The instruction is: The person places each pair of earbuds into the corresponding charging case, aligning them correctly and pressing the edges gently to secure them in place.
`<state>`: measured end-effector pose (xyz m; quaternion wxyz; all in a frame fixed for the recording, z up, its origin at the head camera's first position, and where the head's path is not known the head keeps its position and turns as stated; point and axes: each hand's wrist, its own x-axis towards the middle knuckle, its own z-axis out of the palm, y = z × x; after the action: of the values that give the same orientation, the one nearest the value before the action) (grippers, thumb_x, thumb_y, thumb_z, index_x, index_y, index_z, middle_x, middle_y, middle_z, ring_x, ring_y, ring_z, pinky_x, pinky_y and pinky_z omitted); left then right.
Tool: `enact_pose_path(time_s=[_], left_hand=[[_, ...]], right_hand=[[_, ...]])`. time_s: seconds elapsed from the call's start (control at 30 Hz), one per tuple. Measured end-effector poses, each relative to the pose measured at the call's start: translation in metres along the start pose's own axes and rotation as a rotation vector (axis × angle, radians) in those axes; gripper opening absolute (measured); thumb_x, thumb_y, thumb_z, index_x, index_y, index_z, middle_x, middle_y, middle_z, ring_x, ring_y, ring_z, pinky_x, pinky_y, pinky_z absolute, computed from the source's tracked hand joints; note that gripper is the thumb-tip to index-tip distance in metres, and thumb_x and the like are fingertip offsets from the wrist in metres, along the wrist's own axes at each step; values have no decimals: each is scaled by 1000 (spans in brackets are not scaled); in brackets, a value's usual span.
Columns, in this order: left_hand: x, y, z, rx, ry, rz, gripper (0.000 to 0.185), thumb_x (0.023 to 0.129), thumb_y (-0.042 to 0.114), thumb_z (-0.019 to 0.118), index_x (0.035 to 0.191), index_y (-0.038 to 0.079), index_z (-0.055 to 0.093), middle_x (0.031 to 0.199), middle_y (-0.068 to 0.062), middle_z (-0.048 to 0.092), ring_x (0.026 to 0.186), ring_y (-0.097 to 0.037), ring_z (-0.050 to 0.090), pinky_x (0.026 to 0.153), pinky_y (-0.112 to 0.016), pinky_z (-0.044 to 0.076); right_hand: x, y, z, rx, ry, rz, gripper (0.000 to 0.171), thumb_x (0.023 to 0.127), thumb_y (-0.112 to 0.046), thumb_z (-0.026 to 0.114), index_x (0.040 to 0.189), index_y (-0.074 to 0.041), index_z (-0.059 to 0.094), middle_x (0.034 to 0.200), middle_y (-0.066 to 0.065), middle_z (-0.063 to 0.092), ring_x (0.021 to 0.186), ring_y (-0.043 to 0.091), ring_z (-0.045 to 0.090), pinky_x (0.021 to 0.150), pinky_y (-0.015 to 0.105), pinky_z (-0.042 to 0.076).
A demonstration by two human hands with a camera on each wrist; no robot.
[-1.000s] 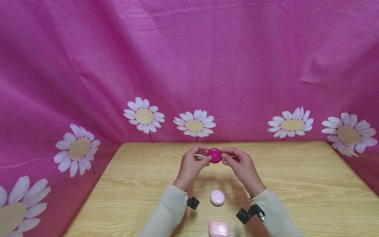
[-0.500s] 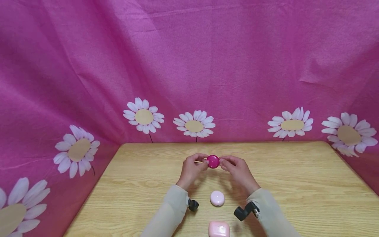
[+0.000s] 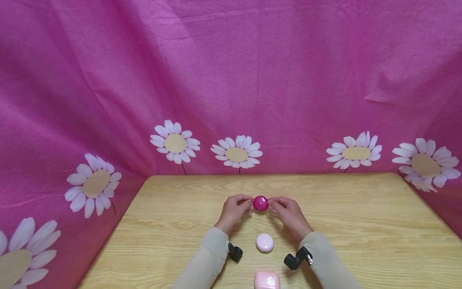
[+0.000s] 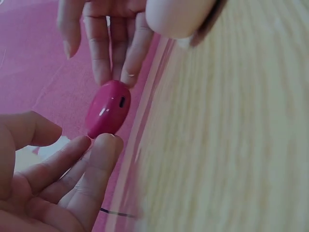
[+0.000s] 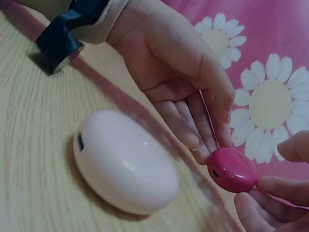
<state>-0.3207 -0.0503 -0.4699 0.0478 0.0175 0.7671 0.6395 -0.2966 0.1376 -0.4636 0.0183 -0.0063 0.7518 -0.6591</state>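
Note:
A glossy magenta earbud case (image 3: 260,203), round with a small dark port in its side, is held between both hands over the far middle of the table. My left hand (image 3: 234,212) pinches its left edge with the fingertips. From the right, the fingertips of my right hand (image 3: 290,215) grip the opposite edge. The right wrist view shows the magenta case (image 5: 232,170) with fingertips at both ends. Nearer to me, a pale pink round case (image 3: 265,243) lies on the table between my forearms; its dark port shows in the right wrist view.
A pink rounded-square case (image 3: 267,279) lies at the bottom edge of the head view. The wooden table (image 3: 162,233) ends at a magenta cloth (image 3: 288,80) printed with daisies. Black camera mounts (image 3: 296,259) stick out from both wrists.
Both hands have come down and nearer to me with the magenta case, which now shows its smooth shiny top. The two cases on the table stay put.

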Motion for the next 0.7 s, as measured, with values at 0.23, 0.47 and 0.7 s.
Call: enact_pose_path(time_s=[0.23, 0.47, 0.7], left_hand=[[4, -7, 0, -96, -40, -61, 22, 96, 12, 58, 108, -4, 69, 97, -12, 71, 87, -20, 69, 74, -28, 57], [6, -13, -3, -150, -65, -57, 25, 96, 9, 55, 110, -7, 67, 104, -18, 70, 92, -23, 69, 77, -29, 56], [7, -13, -1, -110, -44, -58, 25, 95, 11, 55, 109, -6, 69, 102, -15, 70, 90, -19, 68, 76, -27, 56]], right_hand=[[2, 9, 1, 21, -9, 6, 37, 97, -19, 57, 119, 10, 60, 119, 23, 63, 107, 31, 64, 95, 36, 49], [5, 18, 3, 27, -12, 26, 40, 97, -25, 59, 119, 8, 61, 120, 21, 64, 108, 29, 63, 96, 37, 48], [6, 21, 2, -5, -7, 17, 40, 97, -26, 58, 120, 6, 62, 121, 20, 63, 110, 30, 62, 98, 39, 46]])
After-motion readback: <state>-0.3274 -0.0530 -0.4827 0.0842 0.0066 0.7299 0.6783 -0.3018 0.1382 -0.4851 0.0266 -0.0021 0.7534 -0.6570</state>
